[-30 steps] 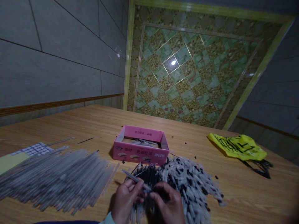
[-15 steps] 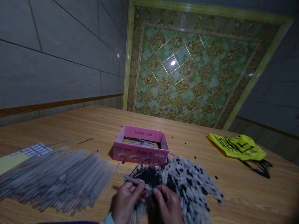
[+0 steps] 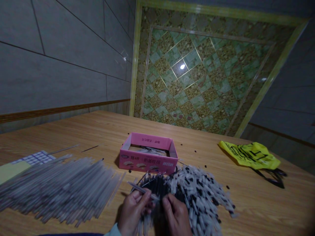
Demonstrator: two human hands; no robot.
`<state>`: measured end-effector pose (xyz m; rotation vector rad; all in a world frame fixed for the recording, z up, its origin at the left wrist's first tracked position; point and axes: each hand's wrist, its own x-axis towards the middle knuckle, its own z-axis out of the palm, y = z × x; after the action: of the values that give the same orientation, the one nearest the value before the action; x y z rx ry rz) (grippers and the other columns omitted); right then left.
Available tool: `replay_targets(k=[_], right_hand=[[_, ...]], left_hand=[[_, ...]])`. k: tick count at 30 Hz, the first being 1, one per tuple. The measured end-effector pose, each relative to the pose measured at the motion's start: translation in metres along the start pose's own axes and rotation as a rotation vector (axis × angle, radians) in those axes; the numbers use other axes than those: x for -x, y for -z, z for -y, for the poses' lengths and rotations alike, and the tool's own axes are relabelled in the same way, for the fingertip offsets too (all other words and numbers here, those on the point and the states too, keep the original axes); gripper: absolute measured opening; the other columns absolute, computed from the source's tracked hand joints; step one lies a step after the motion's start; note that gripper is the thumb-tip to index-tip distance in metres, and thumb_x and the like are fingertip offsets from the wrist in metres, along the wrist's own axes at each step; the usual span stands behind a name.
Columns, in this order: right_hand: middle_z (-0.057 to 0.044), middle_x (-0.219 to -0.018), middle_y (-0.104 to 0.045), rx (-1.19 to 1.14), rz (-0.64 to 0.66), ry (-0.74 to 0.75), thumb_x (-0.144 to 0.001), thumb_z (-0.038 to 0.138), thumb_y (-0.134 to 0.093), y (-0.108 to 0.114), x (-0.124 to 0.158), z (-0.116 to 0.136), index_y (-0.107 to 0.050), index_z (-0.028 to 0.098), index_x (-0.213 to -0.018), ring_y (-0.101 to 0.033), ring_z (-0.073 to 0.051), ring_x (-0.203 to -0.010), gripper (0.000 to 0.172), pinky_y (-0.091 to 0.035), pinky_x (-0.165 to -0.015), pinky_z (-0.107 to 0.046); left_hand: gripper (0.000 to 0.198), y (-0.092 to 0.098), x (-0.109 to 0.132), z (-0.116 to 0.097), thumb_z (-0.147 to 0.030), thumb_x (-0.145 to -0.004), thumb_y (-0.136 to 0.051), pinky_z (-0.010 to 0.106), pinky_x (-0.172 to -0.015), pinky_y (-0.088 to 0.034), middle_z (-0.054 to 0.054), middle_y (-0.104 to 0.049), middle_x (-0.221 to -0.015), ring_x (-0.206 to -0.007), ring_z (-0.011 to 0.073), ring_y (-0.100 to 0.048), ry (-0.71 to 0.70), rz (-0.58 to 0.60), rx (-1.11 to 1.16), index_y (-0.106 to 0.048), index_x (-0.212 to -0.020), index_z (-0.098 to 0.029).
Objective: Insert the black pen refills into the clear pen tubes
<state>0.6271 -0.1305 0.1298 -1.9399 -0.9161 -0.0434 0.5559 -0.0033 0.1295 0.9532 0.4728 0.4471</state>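
My left hand (image 3: 134,209) pinches a thin translucent tube (image 3: 137,187) between thumb and fingers, its far end slanting up to the left. Close beside the tube's near end, my right hand (image 3: 176,214) is closed, thumb against fingers. Whatever those fingers hold is too small and blurred to make out. Behind both hands lies a heap of thin black rods (image 3: 157,183). To the right spreads a pile of short whitish tubes with black bits (image 3: 199,193). Many long translucent sticks (image 3: 66,186) lie side by side on the left.
A pink open box (image 3: 148,163) with some thin pieces inside stands behind the heaps. On the wooden table (image 3: 98,126) are a yellow plastic bag (image 3: 249,154) with black handles at right, and a checked cloth (image 3: 36,158) and yellowish sheet (image 3: 13,172) at left.
My right hand has moved slightly right, widening the gap to the tube's near end. My left hand stays nearly in place, still gripping the tube.
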Motion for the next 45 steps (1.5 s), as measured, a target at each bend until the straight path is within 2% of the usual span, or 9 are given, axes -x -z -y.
replay_targets(k=[3, 7, 12, 18, 24, 28, 36, 42, 45], right_hand=[[-0.002, -0.071, -0.056, -0.011, -0.009, 0.098, -0.086, 0.037, -0.045, 0.001, -0.001, 0.0, -0.054, 0.016, -0.083, -0.054, -0.015, -0.066, 0.022, -0.038, -0.06, -0.02], [0.001, -0.055, -0.048, 0.036, -0.02, 0.085, -0.091, 0.034, -0.036, -0.001, -0.001, -0.002, -0.046, 0.018, -0.059, -0.049, -0.012, -0.052, 0.037, -0.033, -0.051, -0.019], [-0.002, -0.07, -0.056, 0.035, -0.034, 0.137, -0.087, 0.034, -0.044, 0.001, 0.001, 0.001, -0.054, 0.018, -0.083, -0.054, -0.015, -0.064, 0.02, -0.038, -0.058, -0.02], [0.0, -0.058, -0.05, 0.102, 0.019, 0.132, -0.091, 0.033, -0.035, 0.001, 0.001, 0.001, -0.048, 0.019, -0.063, -0.052, -0.013, -0.055, 0.034, -0.036, -0.052, -0.019], [-0.002, -0.069, -0.056, 0.07, 0.011, 0.191, -0.088, 0.033, -0.042, 0.003, 0.001, 0.003, -0.055, 0.018, -0.079, -0.055, -0.014, -0.063, 0.022, -0.038, -0.057, -0.02], [0.0, -0.058, -0.049, -0.042, 0.039, 0.07, -0.089, 0.04, -0.04, -0.003, 0.002, -0.004, -0.051, 0.017, -0.062, -0.049, -0.012, -0.055, 0.037, -0.035, -0.052, -0.02], [0.003, -0.041, -0.045, -0.745, 0.221, -0.407, -0.076, 0.064, -0.047, -0.019, 0.0, -0.002, -0.048, 0.016, -0.059, -0.033, -0.006, -0.031, 0.051, -0.023, -0.032, -0.017], [-0.001, -0.06, -0.053, -0.164, -0.014, -0.003, -0.082, 0.044, -0.051, -0.003, -0.001, 0.005, -0.054, 0.016, -0.066, -0.05, -0.014, -0.057, 0.032, -0.037, -0.052, -0.02], [-0.002, -0.066, -0.055, 0.014, -0.006, 0.161, -0.086, 0.033, -0.046, 0.003, 0.001, 0.005, -0.056, 0.017, -0.074, -0.053, -0.015, -0.062, 0.022, -0.037, -0.056, -0.021]], left_hand=[[0.028, 0.0, 0.0, -0.001, -0.034, -0.064, -0.071, 0.019, -0.046, -0.04, 0.004, -0.069, -0.066, -0.054, 0.011, -0.059, -0.002, -0.012, 0.006, -0.06, -0.078, -0.012], [0.028, -0.001, 0.001, -0.002, -0.033, -0.063, -0.072, 0.019, -0.045, -0.04, 0.004, -0.069, -0.064, -0.053, 0.0116, -0.06, 0.002, 0.003, -0.021, -0.06, -0.077, -0.012], [0.028, 0.0, 0.0, -0.003, -0.033, -0.061, -0.073, 0.019, -0.045, -0.04, 0.004, -0.068, -0.065, -0.052, 0.0105, -0.059, 0.002, -0.034, 0.026, -0.062, -0.076, -0.012], [0.029, -0.001, -0.001, -0.002, -0.033, -0.058, -0.075, 0.019, -0.043, -0.039, 0.004, -0.068, -0.061, -0.05, 0.0119, -0.059, -0.003, -0.025, 0.018, -0.062, -0.073, -0.012], [0.028, 0.001, -0.001, -0.001, -0.034, -0.062, -0.072, 0.019, -0.044, -0.04, 0.005, -0.068, -0.064, -0.051, 0.0113, -0.058, -0.009, -0.014, -0.004, -0.062, -0.075, -0.012], [0.027, 0.001, -0.001, 0.0, -0.035, -0.063, -0.071, 0.02, -0.044, -0.039, 0.005, -0.068, -0.064, -0.052, 0.0124, -0.059, -0.014, 0.025, -0.045, -0.062, -0.074, -0.012], [0.027, 0.002, -0.001, 0.0, -0.037, -0.064, -0.07, 0.02, -0.046, -0.039, 0.004, -0.067, -0.062, -0.053, 0.0127, -0.059, -0.042, 0.084, -0.076, -0.062, -0.075, -0.013], [0.027, 0.001, -0.002, 0.0, -0.036, -0.065, -0.069, 0.019, -0.044, -0.038, 0.002, -0.067, -0.063, -0.051, 0.0104, -0.057, -0.008, -0.007, -0.025, -0.062, -0.076, -0.013], [0.026, 0.0, 0.0, 0.0, -0.036, -0.065, -0.07, 0.018, -0.045, -0.037, 0.002, -0.066, -0.061, -0.05, 0.0097, -0.056, 0.002, -0.031, -0.014, -0.062, -0.073, -0.012]])
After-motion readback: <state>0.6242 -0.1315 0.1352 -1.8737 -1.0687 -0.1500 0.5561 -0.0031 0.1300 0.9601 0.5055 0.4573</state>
